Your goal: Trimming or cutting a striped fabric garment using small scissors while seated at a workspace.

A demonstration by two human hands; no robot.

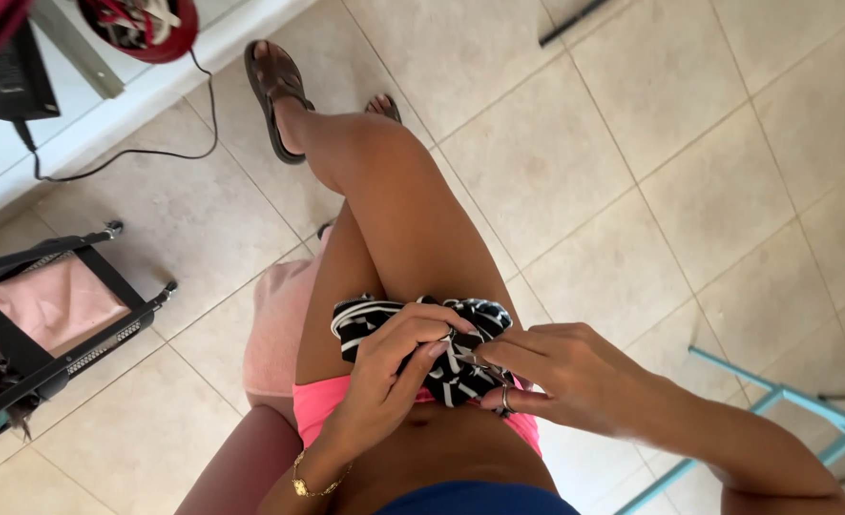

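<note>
A bunched black-and-white striped cloth (479, 319) rests on my lap, over crossed legs and pink shorts. My left hand (389, 367), with a gold bracelet at the wrist, curls its fingers over the left part of the cloth and grips it. My right hand (561, 367), wearing a ring, pinches the cloth's middle from the right. Fingertips of both hands meet at the cloth's centre. Part of the cloth is hidden under the fingers.
A pink cushion (279, 324) lies on the seat under my legs. A black-framed rack with pink fabric (55, 305) stands at left. A light blue metal frame (794, 401) sits at lower right. A black cable (126, 153) trails across beige floor tiles near a white ledge.
</note>
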